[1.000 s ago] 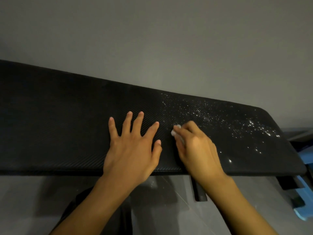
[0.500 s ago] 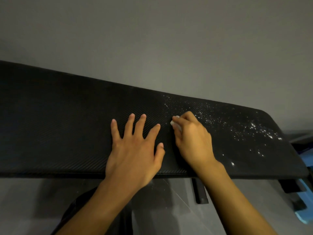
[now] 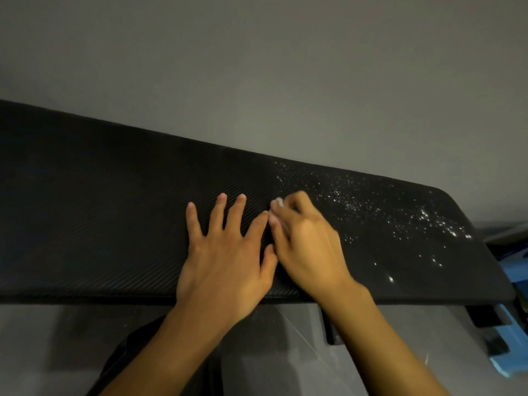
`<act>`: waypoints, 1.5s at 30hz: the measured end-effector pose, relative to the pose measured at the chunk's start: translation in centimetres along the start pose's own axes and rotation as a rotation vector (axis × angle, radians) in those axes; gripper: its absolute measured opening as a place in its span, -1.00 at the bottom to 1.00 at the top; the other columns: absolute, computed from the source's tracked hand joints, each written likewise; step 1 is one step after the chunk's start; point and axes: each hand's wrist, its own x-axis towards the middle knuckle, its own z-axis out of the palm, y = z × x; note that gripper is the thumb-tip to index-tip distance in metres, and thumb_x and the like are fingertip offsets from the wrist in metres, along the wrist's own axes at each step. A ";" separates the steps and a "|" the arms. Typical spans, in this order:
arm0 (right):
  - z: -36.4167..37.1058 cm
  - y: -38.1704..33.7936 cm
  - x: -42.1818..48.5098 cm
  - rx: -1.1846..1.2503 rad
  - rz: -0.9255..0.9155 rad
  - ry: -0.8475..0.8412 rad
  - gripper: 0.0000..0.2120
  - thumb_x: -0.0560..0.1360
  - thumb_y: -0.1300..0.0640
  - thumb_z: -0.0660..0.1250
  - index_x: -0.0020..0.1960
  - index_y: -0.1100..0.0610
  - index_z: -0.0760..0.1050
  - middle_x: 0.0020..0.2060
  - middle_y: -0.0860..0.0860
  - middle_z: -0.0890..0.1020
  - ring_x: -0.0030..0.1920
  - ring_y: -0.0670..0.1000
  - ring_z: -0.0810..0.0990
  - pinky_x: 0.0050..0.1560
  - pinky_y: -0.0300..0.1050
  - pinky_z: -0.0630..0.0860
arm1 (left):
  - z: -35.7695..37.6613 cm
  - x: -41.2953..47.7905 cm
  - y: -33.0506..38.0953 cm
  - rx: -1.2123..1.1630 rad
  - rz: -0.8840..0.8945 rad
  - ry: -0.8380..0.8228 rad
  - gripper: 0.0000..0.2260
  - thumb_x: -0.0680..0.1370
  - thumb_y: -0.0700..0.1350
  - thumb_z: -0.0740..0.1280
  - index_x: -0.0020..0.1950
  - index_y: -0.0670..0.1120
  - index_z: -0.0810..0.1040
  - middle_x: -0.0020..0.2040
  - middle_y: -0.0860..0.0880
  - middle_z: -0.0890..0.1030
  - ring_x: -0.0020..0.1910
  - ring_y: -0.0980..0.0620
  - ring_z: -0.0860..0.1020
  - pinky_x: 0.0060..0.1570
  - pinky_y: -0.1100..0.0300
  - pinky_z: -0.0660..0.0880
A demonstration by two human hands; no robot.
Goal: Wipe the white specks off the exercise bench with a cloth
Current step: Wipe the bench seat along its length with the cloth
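Note:
A long black textured exercise bench (image 3: 100, 218) runs across the view, sloping down to the right. White specks (image 3: 423, 218) are scattered over its right part, thickest near the right end. My left hand (image 3: 225, 258) lies flat on the pad with fingers spread. Right beside it, my right hand (image 3: 308, 247) is closed over a small white cloth (image 3: 277, 203), pressed on the pad at the left edge of the speckled area. Only a bit of the cloth shows past the fingertips.
A grey wall stands behind the bench. Grey floor lies below its near edge, with a black bench leg (image 3: 333, 327) under the pad. A blue object (image 3: 511, 347) sits on the floor by the bench's right end.
My right hand with the cloth has slid away from me and slightly left across the pad, ending close against my left hand. My left hand stayed flat in place.

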 end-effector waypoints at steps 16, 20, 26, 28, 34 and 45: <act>0.0 0.7 3.2 0.057 0.073 -0.064 -0.71 0.67 -0.02 0.20 0.30 0.02 0.56 0.14 -0.08 0.46 -0.01 0.10 0.63 -0.05 0.12 0.61 | 0.0 0.1 0.2 -0.027 -0.023 0.023 -0.46 0.56 0.20 0.04 0.45 0.02 0.46 0.53 -0.20 0.40 0.55 -0.27 0.28 0.44 -0.48 0.13; 1.5 1.7 8.1 -0.018 0.260 0.007 -0.71 0.69 0.03 0.17 0.22 0.15 0.58 0.19 0.06 0.46 0.03 0.21 0.61 -0.03 0.12 0.58 | 0.1 0.1 0.3 -0.024 -0.026 0.016 -0.46 0.57 0.20 0.06 0.47 0.03 0.45 0.53 -0.20 0.39 0.56 -0.26 0.27 0.45 -0.47 0.12; 1.8 0.9 7.2 0.010 0.094 0.016 -0.72 0.68 0.02 0.19 0.26 0.11 0.58 0.18 0.02 0.51 0.05 0.11 0.61 -0.06 0.01 0.56 | 0.1 0.2 0.3 -0.046 -0.029 0.011 -0.47 0.56 0.20 0.07 0.46 0.04 0.44 0.54 -0.19 0.39 0.57 -0.26 0.25 0.46 -0.47 0.10; 1.4 1.2 6.6 0.048 0.141 0.032 -0.71 0.68 0.01 0.20 0.28 0.08 0.58 0.19 0.01 0.52 0.07 0.12 0.62 0.01 0.08 0.60 | 0.0 0.2 0.3 -0.046 -0.039 0.014 -0.47 0.55 0.19 0.07 0.45 0.04 0.46 0.53 -0.19 0.40 0.56 -0.26 0.26 0.46 -0.47 0.10; 2.3 0.8 11.7 -0.086 0.329 -0.010 -0.77 0.66 0.12 0.22 0.17 0.19 0.60 0.23 0.10 0.48 0.05 0.25 0.61 -0.10 0.04 0.48 | 0.0 0.1 0.1 -0.059 -0.027 0.008 -0.47 0.57 0.19 0.07 0.46 0.03 0.45 0.53 -0.19 0.39 0.56 -0.25 0.26 0.46 -0.47 0.11; -0.4 1.8 2.4 -0.057 0.220 -0.024 -0.71 0.68 -0.02 0.17 0.26 0.06 0.57 0.14 -0.02 0.50 0.00 0.18 0.63 -0.09 0.17 0.60 | -0.3 0.1 0.1 -0.037 -0.045 -0.028 -0.50 0.58 0.15 0.01 0.41 -0.01 0.44 0.53 -0.15 0.39 0.57 -0.20 0.26 0.47 -0.43 0.15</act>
